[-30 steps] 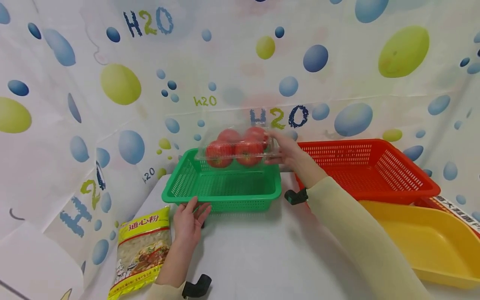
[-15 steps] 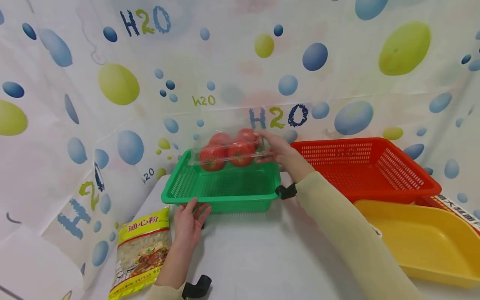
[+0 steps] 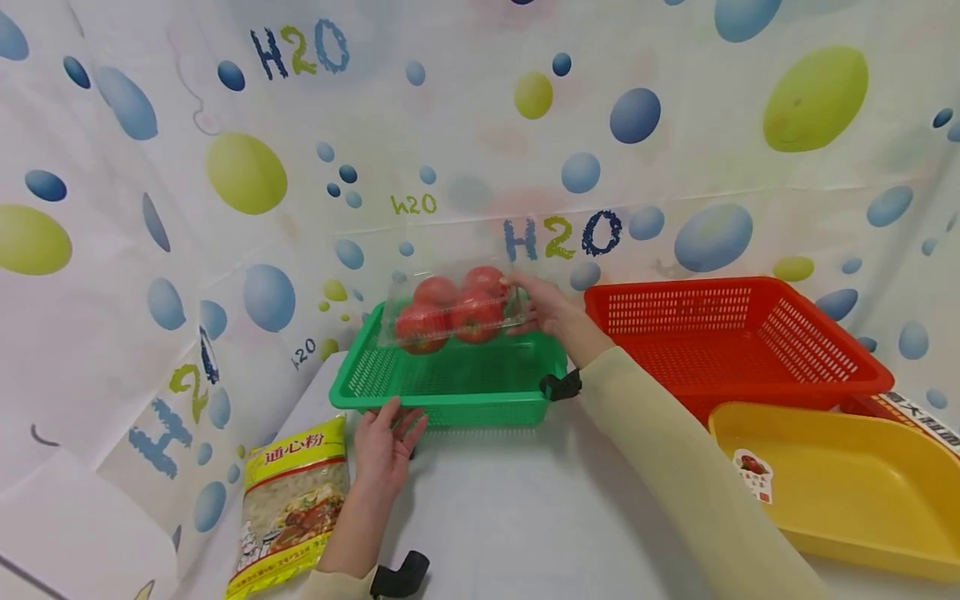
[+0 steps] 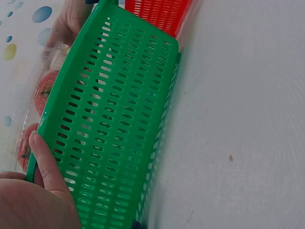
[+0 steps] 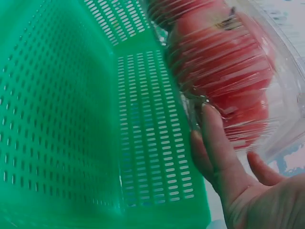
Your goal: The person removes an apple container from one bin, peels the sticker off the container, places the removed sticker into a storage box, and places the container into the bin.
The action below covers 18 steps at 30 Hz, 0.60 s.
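Note:
In the head view my right hand (image 3: pixel 551 312) grips the right end of a clear plastic pack (image 3: pixel 390 321) of red, apple-like fruits (image 3: pixel 480 317). Tilted with its left end lower, the pack overlaps the far part of a green slotted basket (image 3: pixel 480 408). The right wrist view has my fingertips at the pack's end, beside the basket wall (image 5: pixel 152 133), with dark stem and film creases on the fruit (image 5: pixel 219 57). My left hand (image 3: pixel 381 446) holds the basket's near rim, one finger (image 4: pixel 47 164) against the outer wall and others behind the rim.
A yellow bag of macaroni (image 3: pixel 292 500) lies left of my left forearm. Right of the green basket stands a red slotted basket (image 3: pixel 720 367). Before it is a yellow tray (image 3: pixel 847 483) bearing a sticker. A patterned curtain (image 3: pixel 480 125) closes off the back.
My right hand has carried the fruit pack leftward and slightly lower, and its left end has dipped. The left hand has stayed on the green basket's rim.

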Each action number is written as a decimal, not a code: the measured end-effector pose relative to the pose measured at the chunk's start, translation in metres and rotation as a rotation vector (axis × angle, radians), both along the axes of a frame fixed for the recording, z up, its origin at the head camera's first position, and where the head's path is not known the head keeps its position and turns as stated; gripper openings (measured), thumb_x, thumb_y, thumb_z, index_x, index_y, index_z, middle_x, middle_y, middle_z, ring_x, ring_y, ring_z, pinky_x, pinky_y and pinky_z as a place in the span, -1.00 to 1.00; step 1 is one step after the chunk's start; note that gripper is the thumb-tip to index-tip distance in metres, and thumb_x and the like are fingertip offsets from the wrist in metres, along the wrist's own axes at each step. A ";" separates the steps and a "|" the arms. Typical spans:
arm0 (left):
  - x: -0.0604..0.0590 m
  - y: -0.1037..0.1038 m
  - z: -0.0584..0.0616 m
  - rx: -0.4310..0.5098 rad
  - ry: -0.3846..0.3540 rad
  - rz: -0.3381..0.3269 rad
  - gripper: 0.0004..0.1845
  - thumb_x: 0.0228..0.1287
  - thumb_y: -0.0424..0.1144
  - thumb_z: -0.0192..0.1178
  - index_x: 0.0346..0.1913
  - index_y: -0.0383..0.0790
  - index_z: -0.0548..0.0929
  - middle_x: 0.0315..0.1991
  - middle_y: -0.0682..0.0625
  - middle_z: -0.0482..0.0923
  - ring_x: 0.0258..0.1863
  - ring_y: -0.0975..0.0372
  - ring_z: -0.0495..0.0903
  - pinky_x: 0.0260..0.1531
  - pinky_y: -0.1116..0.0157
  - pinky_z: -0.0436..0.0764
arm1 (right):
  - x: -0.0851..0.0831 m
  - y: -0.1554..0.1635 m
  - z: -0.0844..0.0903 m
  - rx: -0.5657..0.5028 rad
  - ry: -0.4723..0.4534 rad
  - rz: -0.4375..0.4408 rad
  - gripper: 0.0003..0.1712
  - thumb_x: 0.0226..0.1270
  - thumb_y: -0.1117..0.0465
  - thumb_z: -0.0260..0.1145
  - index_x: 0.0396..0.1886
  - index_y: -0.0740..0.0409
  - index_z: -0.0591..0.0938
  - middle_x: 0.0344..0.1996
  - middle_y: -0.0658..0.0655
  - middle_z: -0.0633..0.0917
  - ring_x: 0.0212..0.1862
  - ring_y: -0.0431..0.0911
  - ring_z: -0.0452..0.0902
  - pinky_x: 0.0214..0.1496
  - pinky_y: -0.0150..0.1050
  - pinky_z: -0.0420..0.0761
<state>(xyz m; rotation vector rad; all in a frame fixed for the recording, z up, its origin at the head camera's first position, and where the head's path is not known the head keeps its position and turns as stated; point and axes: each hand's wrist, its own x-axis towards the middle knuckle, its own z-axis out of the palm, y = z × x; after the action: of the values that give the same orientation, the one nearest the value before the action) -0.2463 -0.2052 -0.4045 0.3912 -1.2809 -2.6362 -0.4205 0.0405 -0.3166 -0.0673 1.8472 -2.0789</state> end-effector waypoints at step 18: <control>-0.001 -0.001 0.001 0.009 -0.040 -0.004 -0.63 0.59 -0.21 0.04 0.28 -0.25 0.27 -0.18 -0.06 0.59 -0.23 0.20 0.75 -0.11 0.27 0.71 | -0.003 -0.016 -0.029 0.103 -0.175 0.164 -0.07 0.28 0.12 0.32 0.57 0.14 0.11 0.30 0.62 0.29 0.21 0.45 0.39 -0.06 0.25 0.67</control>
<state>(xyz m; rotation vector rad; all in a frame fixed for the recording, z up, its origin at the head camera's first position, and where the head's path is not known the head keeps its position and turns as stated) -0.2471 -0.2057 -0.4033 0.4455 -1.2825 -2.6513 -0.4234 0.0248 -0.3453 -0.0099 1.7767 -1.8167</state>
